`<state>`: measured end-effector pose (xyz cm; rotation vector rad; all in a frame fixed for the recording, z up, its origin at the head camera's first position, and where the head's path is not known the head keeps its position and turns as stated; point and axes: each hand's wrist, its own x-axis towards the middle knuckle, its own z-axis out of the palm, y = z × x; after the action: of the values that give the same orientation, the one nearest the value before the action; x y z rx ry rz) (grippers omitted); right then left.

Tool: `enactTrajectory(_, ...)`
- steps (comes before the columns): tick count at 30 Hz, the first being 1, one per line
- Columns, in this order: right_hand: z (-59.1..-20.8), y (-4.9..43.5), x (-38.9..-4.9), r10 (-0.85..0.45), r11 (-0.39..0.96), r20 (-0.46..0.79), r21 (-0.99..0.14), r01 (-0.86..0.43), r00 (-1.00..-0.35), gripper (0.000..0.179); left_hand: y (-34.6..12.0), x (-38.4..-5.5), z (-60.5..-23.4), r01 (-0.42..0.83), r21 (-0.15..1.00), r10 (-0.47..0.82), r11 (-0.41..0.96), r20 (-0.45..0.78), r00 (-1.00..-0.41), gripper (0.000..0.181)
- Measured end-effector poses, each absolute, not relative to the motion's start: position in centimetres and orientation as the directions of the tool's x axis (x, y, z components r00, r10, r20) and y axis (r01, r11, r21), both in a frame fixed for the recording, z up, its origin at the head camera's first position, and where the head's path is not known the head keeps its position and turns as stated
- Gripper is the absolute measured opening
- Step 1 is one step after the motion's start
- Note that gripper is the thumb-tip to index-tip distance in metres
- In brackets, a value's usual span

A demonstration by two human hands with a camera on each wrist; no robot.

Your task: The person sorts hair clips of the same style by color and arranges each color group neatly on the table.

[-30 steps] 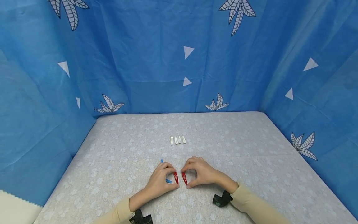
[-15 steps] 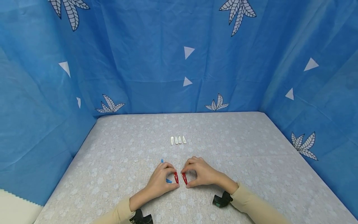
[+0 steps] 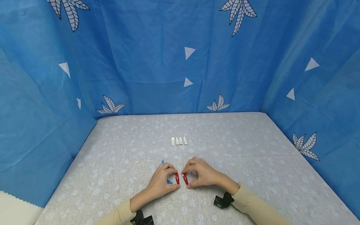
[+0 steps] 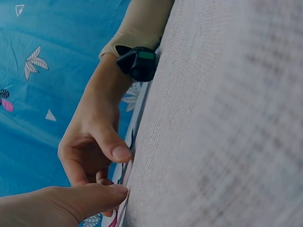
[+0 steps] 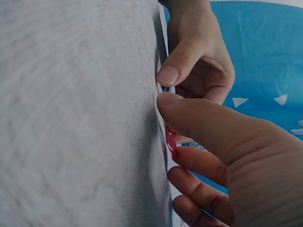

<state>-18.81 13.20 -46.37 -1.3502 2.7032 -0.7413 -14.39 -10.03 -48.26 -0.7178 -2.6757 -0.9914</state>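
Observation:
My left hand (image 3: 161, 180) holds a red snap hair clip (image 3: 177, 178) end to end between thumb and forefinger, on the table. Mirroring it, my right hand (image 3: 204, 173) spans a second red hair clip (image 3: 185, 179) in the same way. The two clips lie side by side with a small gap, tilted slightly. In the right wrist view, one red clip (image 5: 171, 143) shows by the forefinger, low against the cloth. Two blue pieces, one beyond the left hand (image 3: 162, 161) and a blue hair clip inside its curve (image 3: 170, 182), are partly covered by that hand.
Several white hair clips (image 3: 181, 140) lie in a row farther back on the table. A pale flowered cloth (image 3: 239, 140) covers the tabletop. Blue printed curtains (image 3: 157, 62) enclose the back and both sides. A black wrist camera (image 3: 223, 200) sits by the right sleeve.

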Motion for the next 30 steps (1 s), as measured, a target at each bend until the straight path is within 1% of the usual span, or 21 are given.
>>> enactTrajectory(11, -45.9, 13.1, -19.0, -0.761, 0.501, 0.193, -0.432, -0.75, -0.619, 0.047, -10.3, -14.5, -47.7, 0.501, 0.599, 0.377, 0.625, 0.329, -0.865, 0.043)
enactTrajectory(16, -45.5, 13.1, -19.4, -0.767, 0.484, 0.229, -0.406, -0.776, -0.599, 0.046, -10.6, -15.0, -46.6, 0.51, 0.624, 0.389, 0.592, 0.332, -0.859, 0.044)
enactTrajectory(20, -45.2, 13.1, -20.0, -0.771, 0.459, 0.26, -0.407, -0.79, -0.582, 0.045, -10.7, -15.6, -45.7, 0.531, 0.614, 0.401, 0.584, 0.351, -0.846, 0.044)
enactTrajectory(27, -44.4, 12.7, -21.3, -0.747, 0.486, 0.242, -0.438, -0.757, -0.619, 0.043, -10.7, -16.9, -44.5, 0.505, 0.633, 0.392, 0.586, 0.324, -0.861, 0.044)
enactTrajectory(30, -44.0, 12.4, -21.9, -0.738, 0.486, 0.253, -0.445, -0.752, -0.626, 0.042, -10.7, -17.5, -44.2, 0.494, 0.646, 0.379, 0.582, 0.322, -0.867, 0.043)
